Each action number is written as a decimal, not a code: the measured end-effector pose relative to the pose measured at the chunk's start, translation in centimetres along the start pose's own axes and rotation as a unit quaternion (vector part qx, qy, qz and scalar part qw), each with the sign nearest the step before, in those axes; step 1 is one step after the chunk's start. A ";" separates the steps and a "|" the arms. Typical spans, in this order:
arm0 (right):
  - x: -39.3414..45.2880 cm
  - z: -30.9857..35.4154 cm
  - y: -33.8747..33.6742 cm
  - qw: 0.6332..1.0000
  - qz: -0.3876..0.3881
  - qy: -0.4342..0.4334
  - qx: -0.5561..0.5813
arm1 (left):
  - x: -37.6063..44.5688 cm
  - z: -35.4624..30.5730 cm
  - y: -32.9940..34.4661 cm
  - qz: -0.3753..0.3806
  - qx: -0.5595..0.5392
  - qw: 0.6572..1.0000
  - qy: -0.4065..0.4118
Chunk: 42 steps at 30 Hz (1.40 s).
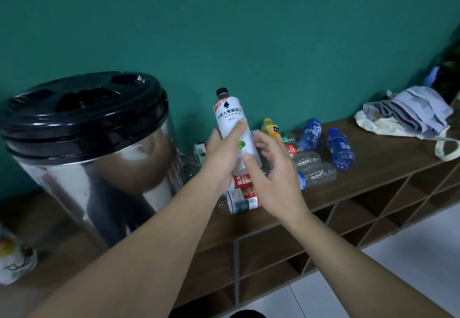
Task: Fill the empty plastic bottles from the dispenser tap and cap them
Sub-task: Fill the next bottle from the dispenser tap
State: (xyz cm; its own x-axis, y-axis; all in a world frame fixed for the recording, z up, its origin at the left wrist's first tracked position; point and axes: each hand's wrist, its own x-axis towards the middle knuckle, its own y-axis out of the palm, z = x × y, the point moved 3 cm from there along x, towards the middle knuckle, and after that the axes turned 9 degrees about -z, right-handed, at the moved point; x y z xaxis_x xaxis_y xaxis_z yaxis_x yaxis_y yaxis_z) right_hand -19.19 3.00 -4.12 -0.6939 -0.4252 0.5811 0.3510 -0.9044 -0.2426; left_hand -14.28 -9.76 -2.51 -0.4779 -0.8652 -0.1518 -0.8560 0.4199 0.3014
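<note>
- our left hand point(221, 153) grips the white-labelled bottle point(232, 123) round its middle, upright above the surface point(373, 165), right of the dispenser point(92, 148).
- our right hand point(271, 168) hovers just beside it, fingers loosely spread, holding nothing.
- we should steady the body and twist off the black cap point(222, 91) (still on) before filling.
- it looks clear at the base, probably empty.

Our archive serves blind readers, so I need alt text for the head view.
A left hand grips a white-labelled, black-capped bottle upright while the open right hand reaches toward it. Behind lie empty bottles on a wooden shelf; a steel dispenser stands left.
</note>
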 end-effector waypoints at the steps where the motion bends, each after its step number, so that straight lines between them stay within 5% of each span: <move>1: 0.1 0.9 -0.5 1.000 -0.008 0.008 0.014 | -1.4 -0.6 -0.3 0.017 0.003 1.000 0.005; 8: 0.1 7.2 -2.1 0.992 -0.018 0.083 0.097 | -12.4 -2.7 -5.2 0.125 0.025 0.992 0.014; 13: -1.6 12.1 -0.9 0.978 0.124 0.106 0.132 | -16.4 -4.5 -9.8 0.112 0.055 0.990 0.066; 18: -4.4 16.5 1.3 0.962 0.182 0.077 0.186 | -18.7 -7.5 -13.5 0.107 0.018 0.989 0.100; 21: -5.0 18.7 1.5 0.972 0.200 0.060 0.107 | -20.0 -8.5 -16.0 0.106 0.049 0.982 0.145; 25: -4.2 21.0 1.7 0.993 0.103 -0.021 -0.046 | -21.3 -8.4 -19.0 0.048 0.254 0.933 0.250; 31: -4.0 22.9 2.5 0.954 0.153 -0.125 -0.223 | -22.0 -7.8 -21.8 -0.021 0.415 0.843 0.341; 37: -4.6 23.8 3.1 0.947 0.245 -0.140 -0.153 | -21.4 -7.6 -23.4 0.042 0.362 0.887 0.283; 40: -5.4 24.1 2.8 0.937 0.258 -0.207 -0.117 | -21.1 -8.1 -24.4 0.180 0.176 0.954 0.165; 42: -5.8 24.3 2.7 0.922 0.280 -0.243 -0.113 | -21.1 -7.9 -25.3 0.279 0.069 0.955 0.068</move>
State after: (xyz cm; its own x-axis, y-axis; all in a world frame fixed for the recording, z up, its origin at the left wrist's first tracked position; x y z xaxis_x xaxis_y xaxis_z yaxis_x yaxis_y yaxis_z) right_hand 1.05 3.83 10.75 -0.0616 -0.8112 0.5816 0.3913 -0.5556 -0.7336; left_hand 19.06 -4.34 0.53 -0.8449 -0.5205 0.1232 -0.4986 0.8498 0.1711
